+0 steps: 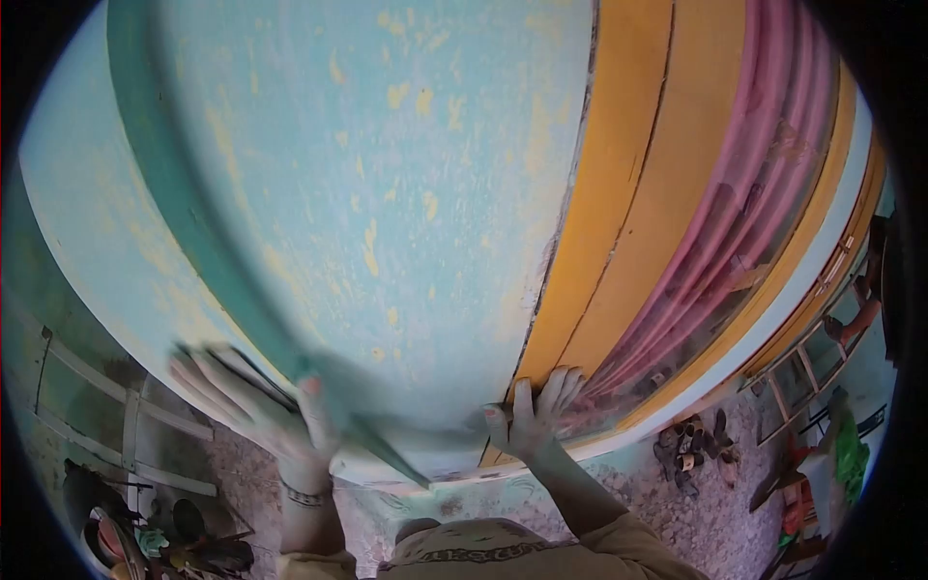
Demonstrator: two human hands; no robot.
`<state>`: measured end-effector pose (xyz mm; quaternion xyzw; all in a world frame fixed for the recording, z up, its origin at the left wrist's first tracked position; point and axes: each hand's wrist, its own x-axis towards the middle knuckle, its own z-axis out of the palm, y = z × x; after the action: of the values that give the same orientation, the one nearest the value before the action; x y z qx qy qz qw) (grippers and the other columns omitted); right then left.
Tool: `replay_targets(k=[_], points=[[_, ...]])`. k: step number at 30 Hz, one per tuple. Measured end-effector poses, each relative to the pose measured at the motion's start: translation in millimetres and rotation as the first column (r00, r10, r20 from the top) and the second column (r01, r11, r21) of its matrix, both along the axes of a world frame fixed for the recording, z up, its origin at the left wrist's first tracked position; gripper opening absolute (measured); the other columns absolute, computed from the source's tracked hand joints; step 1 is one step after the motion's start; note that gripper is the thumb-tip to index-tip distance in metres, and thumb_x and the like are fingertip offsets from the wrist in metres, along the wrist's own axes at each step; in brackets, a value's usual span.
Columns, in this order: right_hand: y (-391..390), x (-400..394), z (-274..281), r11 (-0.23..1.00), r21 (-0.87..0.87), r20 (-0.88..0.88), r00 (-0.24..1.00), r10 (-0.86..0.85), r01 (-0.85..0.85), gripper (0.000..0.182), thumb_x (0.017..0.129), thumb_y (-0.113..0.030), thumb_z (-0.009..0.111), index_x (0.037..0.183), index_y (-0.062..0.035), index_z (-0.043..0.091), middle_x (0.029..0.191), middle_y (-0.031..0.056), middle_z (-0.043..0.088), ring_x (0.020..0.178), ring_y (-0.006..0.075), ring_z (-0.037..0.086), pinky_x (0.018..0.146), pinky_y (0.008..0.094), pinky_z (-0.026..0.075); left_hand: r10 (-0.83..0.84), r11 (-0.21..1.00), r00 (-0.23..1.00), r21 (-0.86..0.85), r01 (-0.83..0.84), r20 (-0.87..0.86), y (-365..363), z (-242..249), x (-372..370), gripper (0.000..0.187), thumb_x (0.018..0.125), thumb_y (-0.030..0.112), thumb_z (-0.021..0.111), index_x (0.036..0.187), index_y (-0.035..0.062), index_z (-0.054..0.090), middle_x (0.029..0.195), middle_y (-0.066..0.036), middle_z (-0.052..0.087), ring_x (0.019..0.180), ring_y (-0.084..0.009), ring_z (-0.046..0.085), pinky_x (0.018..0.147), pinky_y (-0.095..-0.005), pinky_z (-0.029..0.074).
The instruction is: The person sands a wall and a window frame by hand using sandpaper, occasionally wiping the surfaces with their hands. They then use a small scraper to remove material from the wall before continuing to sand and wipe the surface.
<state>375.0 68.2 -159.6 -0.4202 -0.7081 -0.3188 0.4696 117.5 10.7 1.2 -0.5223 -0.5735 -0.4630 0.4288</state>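
Note:
My left hand (pixel 256 401) is at the lower left, somewhat blurred, fingers spread beside the lower part of a long green strip (pixel 198 217) that crosses a light-blue wall with yellowish worn patches (pixel 387 193). The strip's narrow lower end shows just right of this hand, and the thumb lies near it. To the right, my right hand (pixel 530 420) rests with its fingers apart on the lower part of an orange wooden frame (pixel 619 213), where it meets the blue surface. Whether the left palm presses on anything is hidden.
Pink curtains (pixel 715 227) hang right of the orange frame. Shoes (pixel 691 445) lie on the floor at the lower right, near a ladder-like frame (pixel 802 372). Pale wooden bars (pixel 126 425) and assorted vessels (pixel 188 522) are at the lower left.

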Motion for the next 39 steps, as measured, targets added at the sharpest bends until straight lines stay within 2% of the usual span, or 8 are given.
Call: replay_targets(k=[5,11,15,17,19,27,34,39], points=[[-2.3,-0.6,0.3,0.999,-0.040,0.002,1.000,-0.005,0.005,0.062,0.097,-0.048,0.046,0.137,-0.0020,0.036,0.148,0.0428,0.013,0.138,0.0614,0.007,0.106,0.0733,0.006,0.110,0.989,0.994,0.099,-0.108,-0.024,13.1,40.1,22.5,0.066,0.100,0.031,0.047,0.146,-0.0102,0.026,0.153,-0.030,0.023,0.142,-0.0463,0.022,0.113,-0.0567,0.022],[-0.1,-4.9,-7.0,1.000,-0.030,-0.110,0.994,0.006,-0.009,0.052,0.093,-0.052,0.050,0.124,-0.0104,0.054,0.146,0.0337,0.026,0.138,0.0561,0.017,0.105,0.0730,0.009,-0.172,0.984,0.975,-0.023,0.176,0.139,3.7,-51.2,23.7,0.066,0.100,0.024,0.045,0.148,-0.0106,0.016,0.155,-0.030,0.014,0.145,-0.0442,0.012,0.116,-0.0532,0.015],[-3.2,-3.4,-10.8,0.998,-0.057,-0.105,0.994,-0.017,0.011,0.051,0.093,-0.052,0.051,0.120,-0.0085,0.055,0.144,0.0351,0.027,0.137,0.0572,0.019,0.104,0.0738,0.011,-0.611,0.676,0.368,0.221,0.702,0.701,8.0,-104.4,68.6,0.069,0.099,0.023,0.043,0.149,-0.0100,0.010,0.156,-0.031,0.010,0.146,-0.0463,0.003,0.116,-0.0563,0.009],[-3.4,-5.9,-8.8,0.997,-0.072,-0.138,0.990,-0.012,0.002,0.053,0.092,-0.051,0.053,0.123,-0.0076,0.054,0.144,0.0357,0.027,0.137,0.0571,0.018,0.103,0.0741,0.012,-0.609,0.713,0.541,0.103,0.693,0.580,20.1,-104.4,75.4,0.068,0.098,0.022,0.043,0.149,-0.0099,0.012,0.156,-0.032,0.009,0.145,-0.0483,0.002,0.115,-0.0596,0.006],[-8.4,-7.6,-13.2,0.995,-0.094,-0.151,0.989,0.001,-0.015,0.054,0.090,-0.049,0.057,0.125,-0.0070,0.054,0.144,0.0360,0.028,0.137,0.0569,0.018,0.104,0.0740,0.011,-0.240,0.965,0.956,-0.147,0.216,-0.167,37.3,-81.3,77.3,0.066,0.097,0.021,0.043,0.148,-0.0099,0.016,0.155,-0.032,0.010,0.145,-0.0502,0.002,0.113,-0.0633,0.004],[-38.0,8.2,14.1,0.968,-0.211,-0.169,0.980,0.102,-0.137,0.055,0.084,-0.032,0.071,0.130,-0.0076,0.053,0.147,0.0343,0.027,0.141,0.0541,0.015,0.109,0.0693,0.010,-0.317,0.941,0.935,-0.177,0.288,-0.160,36.4,-126.0,66.8,0.063,0.096,0.024,0.045,0.141,-0.0162,0.026,0.152,-0.037,0.016,0.141,-0.0562,0.008,0.110,-0.0692,0.003],[2.2,33.3,45.1,0.984,0.057,-0.025,0.985,0.170,-0.168,0.050,0.089,-0.043,0.061,0.130,-0.0166,0.055,0.148,0.0284,0.030,0.143,0.0485,0.014,0.111,0.0674,0.006,-0.161,0.965,0.984,0.195,0.174,-0.079,53.0,133.0,78.0,0.060,0.102,0.027,0.036,0.143,-0.0153,0.029,0.151,-0.034,0.024,0.142,-0.0500,0.019,0.115,-0.0561,0.013],[7.8,37.3,41.5,0.974,0.093,0.011,0.979,0.206,-0.206,0.045,0.089,-0.042,0.060,0.127,-0.0179,0.058,0.147,0.0258,0.032,0.143,0.0483,0.015,0.111,0.0684,0.004,-0.122,0.951,0.989,0.275,0.140,-0.083,60.2,142.8,79.4,0.060,0.102,0.030,0.035,0.144,-0.0127,0.028,0.150,-0.034,0.026,0.140,-0.0496,0.023,0.115,-0.0539,0.017]])
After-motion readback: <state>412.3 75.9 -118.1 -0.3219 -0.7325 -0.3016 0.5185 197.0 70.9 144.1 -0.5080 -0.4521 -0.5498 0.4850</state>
